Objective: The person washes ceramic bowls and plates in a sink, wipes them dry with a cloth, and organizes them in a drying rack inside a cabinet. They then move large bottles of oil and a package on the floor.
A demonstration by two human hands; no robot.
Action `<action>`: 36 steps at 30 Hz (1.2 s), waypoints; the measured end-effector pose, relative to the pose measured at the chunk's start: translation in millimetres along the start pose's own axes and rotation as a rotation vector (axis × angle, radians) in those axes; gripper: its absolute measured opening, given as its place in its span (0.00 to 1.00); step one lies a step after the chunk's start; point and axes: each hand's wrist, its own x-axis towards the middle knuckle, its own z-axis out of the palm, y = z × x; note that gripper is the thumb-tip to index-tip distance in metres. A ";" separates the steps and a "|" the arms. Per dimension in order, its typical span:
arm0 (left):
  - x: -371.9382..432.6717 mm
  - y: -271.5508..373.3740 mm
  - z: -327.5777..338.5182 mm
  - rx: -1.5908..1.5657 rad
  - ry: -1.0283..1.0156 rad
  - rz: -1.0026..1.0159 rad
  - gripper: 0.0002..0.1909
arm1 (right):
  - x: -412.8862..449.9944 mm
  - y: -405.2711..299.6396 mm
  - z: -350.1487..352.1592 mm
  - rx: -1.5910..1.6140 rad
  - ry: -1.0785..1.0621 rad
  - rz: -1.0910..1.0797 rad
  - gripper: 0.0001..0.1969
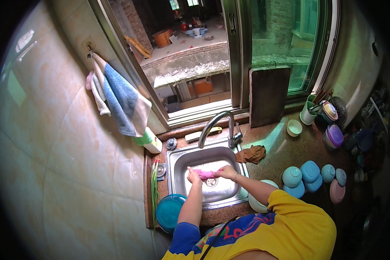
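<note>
A bunched pink cloth (206, 174) stretches between my two hands over the stainless steel sink (178, 162). My left hand (194, 175) grips its left end, and my right hand (227, 172), with a bracelet at the wrist, grips the other. The cloth looks twisted. Below it, the drain (211, 182) shows in the bottom of the basin. Behind my hands, a chrome gooseneck faucet (214, 122) arches over the sink. I cannot tell whether any water is running.
A brown cloth (252, 154) lies by the sink's right rim. Left stand a teal basin (169, 211), green onions (154, 188) and a bottle (153, 141). Behind are a scrub brush (203, 134) and cutting board (268, 97). Blue bowls (292, 177) rest at right; a towel (123, 97) hangs left.
</note>
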 end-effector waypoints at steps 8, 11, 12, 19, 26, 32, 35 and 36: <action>-16.4 2.1 -9.4 0.160 -0.204 -0.099 0.28 | -14.6 -44.4 -56.3 -0.181 -0.220 -0.049 0.08; -35.2 -7.4 -0.1 0.110 -0.081 -0.177 0.27 | -17.6 -45.1 -58.6 0.333 -0.356 0.030 0.07; -36.6 -7.6 -2.6 0.100 -0.078 -0.189 0.27 | -15.8 -52.3 -57.4 0.353 -0.384 0.008 0.07; 9.8 -37.4 -40.0 0.217 0.073 -0.209 0.31 | -21.4 -68.1 -50.4 0.355 -0.376 -0.098 0.05; -44.8 -22.7 0.9 0.232 -0.173 -0.425 0.29 | -42.3 -56.3 -70.1 0.508 -0.154 0.070 0.06; -93.8 -40.2 28.1 0.477 -0.410 -0.428 0.22 | -56.2 -20.9 -119.3 0.378 0.101 0.049 0.07; -159.9 -34.9 72.8 0.643 -0.604 -0.426 0.19 | -66.2 25.2 -177.8 0.170 0.244 0.130 0.08; -171.5 -37.6 79.3 0.696 -0.674 -0.391 0.18 | -64.5 39.0 -193.1 -0.036 0.285 0.162 0.11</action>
